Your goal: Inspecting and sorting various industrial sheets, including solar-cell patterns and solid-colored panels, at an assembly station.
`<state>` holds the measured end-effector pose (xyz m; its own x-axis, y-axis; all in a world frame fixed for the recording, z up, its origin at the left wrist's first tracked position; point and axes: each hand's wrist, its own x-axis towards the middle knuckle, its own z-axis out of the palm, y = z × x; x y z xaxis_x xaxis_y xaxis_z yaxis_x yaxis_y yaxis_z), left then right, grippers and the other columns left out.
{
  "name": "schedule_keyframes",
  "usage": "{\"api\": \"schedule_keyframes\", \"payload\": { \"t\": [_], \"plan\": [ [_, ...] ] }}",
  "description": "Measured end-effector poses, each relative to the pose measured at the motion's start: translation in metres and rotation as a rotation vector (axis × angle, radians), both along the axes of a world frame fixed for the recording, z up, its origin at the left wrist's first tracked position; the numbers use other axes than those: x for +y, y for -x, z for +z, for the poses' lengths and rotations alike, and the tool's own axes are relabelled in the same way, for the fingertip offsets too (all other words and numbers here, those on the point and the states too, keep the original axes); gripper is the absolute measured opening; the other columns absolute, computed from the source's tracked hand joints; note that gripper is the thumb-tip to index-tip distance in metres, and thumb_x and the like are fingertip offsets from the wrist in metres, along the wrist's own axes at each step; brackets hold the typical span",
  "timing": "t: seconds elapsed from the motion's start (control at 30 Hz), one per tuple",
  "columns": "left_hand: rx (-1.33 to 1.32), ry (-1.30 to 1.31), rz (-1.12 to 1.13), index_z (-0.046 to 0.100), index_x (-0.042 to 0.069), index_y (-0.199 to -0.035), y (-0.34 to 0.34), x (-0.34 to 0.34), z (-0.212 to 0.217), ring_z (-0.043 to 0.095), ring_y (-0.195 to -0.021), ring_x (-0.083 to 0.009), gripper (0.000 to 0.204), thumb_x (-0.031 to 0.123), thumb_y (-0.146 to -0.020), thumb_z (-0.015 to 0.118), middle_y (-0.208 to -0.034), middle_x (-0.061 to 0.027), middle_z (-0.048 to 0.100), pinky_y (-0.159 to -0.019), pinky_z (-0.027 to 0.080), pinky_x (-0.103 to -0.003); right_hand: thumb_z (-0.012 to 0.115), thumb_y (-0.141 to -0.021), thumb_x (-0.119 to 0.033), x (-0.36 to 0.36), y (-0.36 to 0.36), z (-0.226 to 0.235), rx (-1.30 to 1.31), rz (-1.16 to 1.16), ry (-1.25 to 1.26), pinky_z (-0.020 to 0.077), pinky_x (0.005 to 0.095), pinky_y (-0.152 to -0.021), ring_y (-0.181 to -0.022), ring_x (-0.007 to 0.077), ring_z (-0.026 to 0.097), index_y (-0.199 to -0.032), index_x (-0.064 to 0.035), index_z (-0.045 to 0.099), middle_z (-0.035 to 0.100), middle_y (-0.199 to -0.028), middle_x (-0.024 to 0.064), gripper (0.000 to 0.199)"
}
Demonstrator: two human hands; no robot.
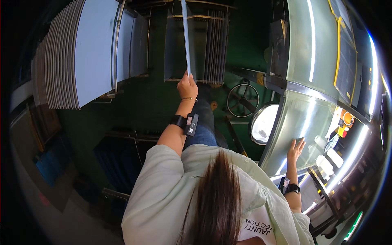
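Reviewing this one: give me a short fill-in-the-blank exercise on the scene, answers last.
1. The person's bare left hand grips the ____ (near/far) end of a thin pale-blue panel.
2. Of panel and glossy greenish worktop, the bare right hand is at the ____.
3. The narrow strap on the left arm is coloured ____.
Missing words: near; worktop; black.

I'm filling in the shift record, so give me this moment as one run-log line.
left hand: gripping thin panel | right hand: at glossy tabletop, contact unclear | rack: row of panels
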<state>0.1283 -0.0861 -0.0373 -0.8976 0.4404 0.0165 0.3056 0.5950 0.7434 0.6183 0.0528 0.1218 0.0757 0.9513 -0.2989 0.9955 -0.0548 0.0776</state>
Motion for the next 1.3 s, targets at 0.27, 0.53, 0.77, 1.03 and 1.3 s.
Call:
{"api": "schedule_keyframes", "payload": {
  "t": [0.27, 0.53, 0.77, 1.03, 1.3],
  "plan": [
    [-0.013, -0.013, 0.018, 0.060, 0.000, -0.098, -0.001, -0.004, -0.001, 0.060, -0.071, -0.0363, 0.021, 0.010, -0.081, 0.051, -0.079, -0.0215, 0.061, -0.062, 0.048, -0.041, 0.033, -0.091, -0.046, -0.001, 0.005, 0.004, 0.003, -0.007, 0.006, 0.0143, 0.0453, -0.105, -0.131, 0.0374, 0.014, -0.140, -0.0125, 0.013, 0.011, -0.142, 0.0242, 0.063],
    [-0.022, -0.011, 0.022, 0.060, 0.001, -0.097, -0.001, -0.001, -0.001, 0.060, -0.070, -0.0369, 0.021, 0.011, -0.082, 0.051, -0.078, -0.0213, 0.061, -0.062, 0.048, -0.042, 0.033, -0.091, -0.045, -0.001, 0.004, 0.002, 0.009, -0.004, -0.002, 0.0151, 0.0447, -0.105, -0.131, 0.0376, 0.014, -0.140, -0.0122, 0.013, 0.011, -0.141, 0.0253, 0.062],
    [-0.029, 0.040, -0.033, 0.058, 0.003, -0.104, -0.008, 0.006, -0.003, 0.059, -0.072, -0.0368, 0.024, 0.009, -0.082, 0.050, -0.082, -0.0212, 0.061, -0.064, 0.047, -0.043, 0.034, -0.092, -0.043, 0.000, -0.001, -0.002, 0.028, 0.013, -0.046, 0.0148, 0.0446, -0.105, -0.131, 0.0373, 0.014, -0.140, -0.0119, 0.014, 0.011, -0.142, 0.0250, 0.061],
    [-0.020, 0.054, -0.082, 0.057, 0.003, -0.105, -0.007, 0.018, 0.003, 0.059, -0.071, -0.0369, 0.026, 0.008, -0.082, 0.049, -0.080, -0.0205, 0.061, -0.063, 0.047, -0.044, 0.036, -0.092, -0.041, -0.004, 0.002, 0.000, 0.026, 0.005, -0.018, 0.0142, 0.0450, -0.105, -0.131, 0.0365, 0.014, -0.140, -0.0102, 0.014, 0.011, -0.142, 0.0238, 0.062],
    [-0.051, 0.078, -0.122, 0.057, 0.005, -0.108, -0.004, 0.025, 0.001, 0.058, -0.070, -0.0374, 0.028, 0.008, -0.081, 0.049, -0.079, -0.0199, 0.061, -0.063, 0.046, -0.045, 0.036, -0.092, -0.042, -0.004, -0.001, -0.001, 0.021, 0.000, -0.019, 0.0139, 0.0453, -0.105, -0.131, 0.0367, 0.014, -0.140, -0.0106, 0.014, 0.011, -0.142, 0.0238, 0.062]
  ]
}}
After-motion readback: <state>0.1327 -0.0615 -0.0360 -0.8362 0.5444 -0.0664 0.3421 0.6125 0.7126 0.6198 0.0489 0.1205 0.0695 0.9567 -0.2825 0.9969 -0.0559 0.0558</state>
